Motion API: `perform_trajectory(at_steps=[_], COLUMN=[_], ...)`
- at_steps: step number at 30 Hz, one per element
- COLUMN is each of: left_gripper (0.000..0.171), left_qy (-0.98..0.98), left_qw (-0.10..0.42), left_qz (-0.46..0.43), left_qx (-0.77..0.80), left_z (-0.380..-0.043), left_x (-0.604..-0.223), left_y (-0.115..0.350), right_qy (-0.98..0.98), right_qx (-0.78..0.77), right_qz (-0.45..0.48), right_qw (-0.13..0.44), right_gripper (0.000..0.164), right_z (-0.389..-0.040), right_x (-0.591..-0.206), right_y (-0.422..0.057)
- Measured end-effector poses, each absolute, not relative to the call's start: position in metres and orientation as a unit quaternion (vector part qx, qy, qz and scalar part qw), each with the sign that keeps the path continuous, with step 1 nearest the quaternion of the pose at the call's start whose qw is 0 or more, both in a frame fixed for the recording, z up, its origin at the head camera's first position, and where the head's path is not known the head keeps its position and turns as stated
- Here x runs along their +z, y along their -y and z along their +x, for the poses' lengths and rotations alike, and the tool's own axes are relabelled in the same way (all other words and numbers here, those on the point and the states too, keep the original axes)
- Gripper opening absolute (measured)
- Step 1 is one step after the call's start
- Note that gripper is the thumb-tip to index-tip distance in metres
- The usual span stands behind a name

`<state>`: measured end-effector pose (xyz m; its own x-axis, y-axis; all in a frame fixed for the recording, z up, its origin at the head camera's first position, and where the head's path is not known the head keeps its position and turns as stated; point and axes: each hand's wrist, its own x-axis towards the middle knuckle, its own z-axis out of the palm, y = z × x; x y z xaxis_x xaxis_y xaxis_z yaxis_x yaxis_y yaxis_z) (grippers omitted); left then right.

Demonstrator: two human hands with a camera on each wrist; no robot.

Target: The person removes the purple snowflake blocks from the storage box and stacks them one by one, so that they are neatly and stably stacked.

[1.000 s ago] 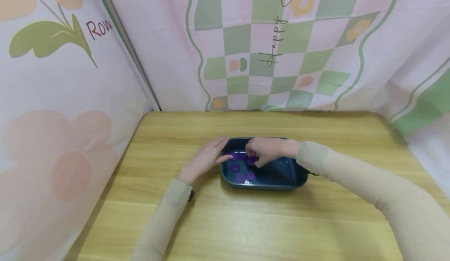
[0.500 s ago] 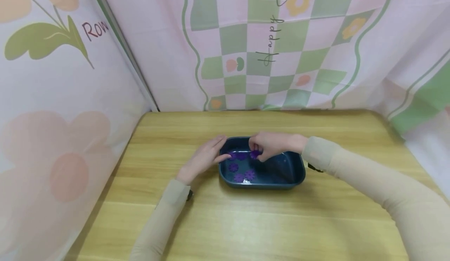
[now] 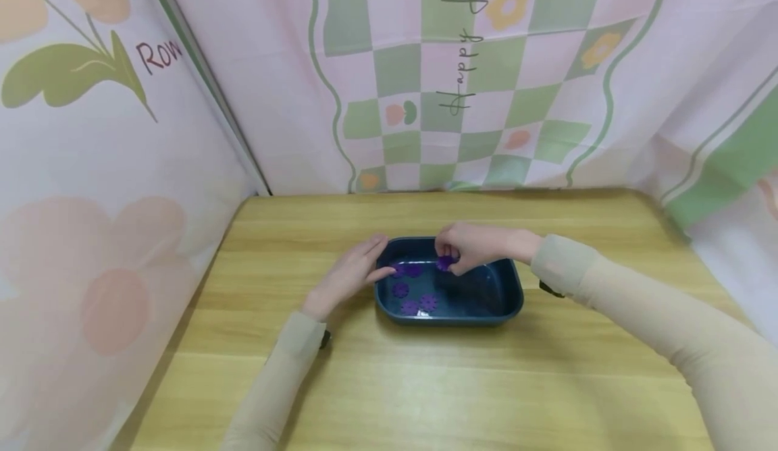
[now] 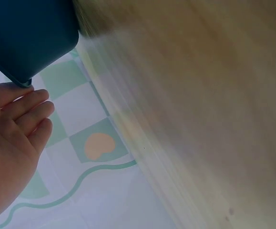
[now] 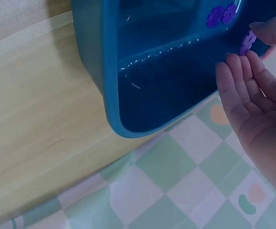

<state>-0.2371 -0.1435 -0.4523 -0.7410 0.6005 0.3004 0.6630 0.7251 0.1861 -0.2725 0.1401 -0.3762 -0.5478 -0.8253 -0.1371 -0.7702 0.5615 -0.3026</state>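
A dark blue rectangular basin [image 3: 471,319] stands on the table, with several purple notched discs [image 3: 428,302] lying at its left end. My right hand [image 3: 477,245] reaches over the basin's far side and pinches one purple notched disc [image 5: 247,42] between thumb and fingertips. In the right wrist view two more discs [image 5: 216,16] lie on the basin's floor beyond it. My left hand [image 3: 346,275] rests at the basin's left end, thumb over the rim. Seen from the left wrist, its fingers [image 4: 30,105] are loosely extended by the rim.
The wooden table [image 3: 389,383] runs beneath both arms. Behind its far edge hangs a checkered curtain [image 3: 446,127], and a floral curtain [image 3: 91,248] borders the left side.
My right hand has lifted slightly and drawn a little to the right and away, with the pinched disc moving along. My left hand keeps its place at the basin's end.
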Motion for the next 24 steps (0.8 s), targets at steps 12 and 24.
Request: perform_trajectory(at_steps=[12,24], left_gripper=[0.068,0.068], left_qy=[0.924,0.922], left_qw=[0.106,0.105], left_qz=[-0.338,-0.340], left_qx=[-0.146,-0.151], left_z=[-0.236,-0.236], left_x=[-0.452,-0.453], left_y=[0.143,0.142], right_qy=[-0.880,-0.882], right_qx=[-0.131,-0.148], right_qz=[-0.439,-0.434], right_qw=[0.121,0.109], right_gripper=[0.019,0.020], right_z=[-0.273,-0.269], right_x=[-0.373,-0.365], right_y=[-0.157,-0.172])
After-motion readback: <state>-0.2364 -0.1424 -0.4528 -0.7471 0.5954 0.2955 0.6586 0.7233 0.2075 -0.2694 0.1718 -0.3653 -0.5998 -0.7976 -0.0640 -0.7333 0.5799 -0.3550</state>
